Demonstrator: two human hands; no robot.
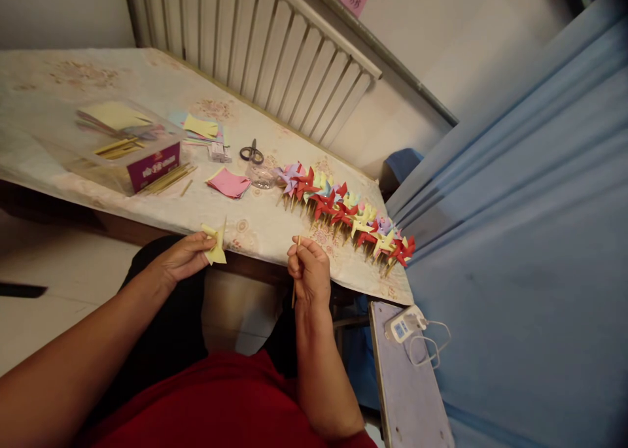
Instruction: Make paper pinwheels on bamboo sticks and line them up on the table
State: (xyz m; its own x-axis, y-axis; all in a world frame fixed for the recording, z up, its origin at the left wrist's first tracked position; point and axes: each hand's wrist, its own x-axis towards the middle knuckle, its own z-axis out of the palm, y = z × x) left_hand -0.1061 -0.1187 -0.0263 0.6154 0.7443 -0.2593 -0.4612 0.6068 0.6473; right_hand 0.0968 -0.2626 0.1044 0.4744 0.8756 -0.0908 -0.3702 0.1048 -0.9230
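Note:
Between the fingers of my left hand (184, 257) is a yellow paper pinwheel (216, 246), its blades partly folded and partly hidden by the fingers. My right hand (311, 268) is closed around a thin wooden stick (294, 292), which points up and down past the fist. Both hands are just off the table's front edge, apart from each other. Beyond them on the table lies a stack of pink paper squares (229, 183). To the right stand rows of finished paper pinwheels (343, 212) in red, yellow, purple and blue on sticks.
A clear plastic box (130, 154) with paper and sticks stands at the left, loose sticks (169, 178) beside it. Behind are scissors (252, 152), a clear bag (261, 175) and more coloured paper (200, 127). A white power adapter (406, 324) rests on a stool (405, 396) at right.

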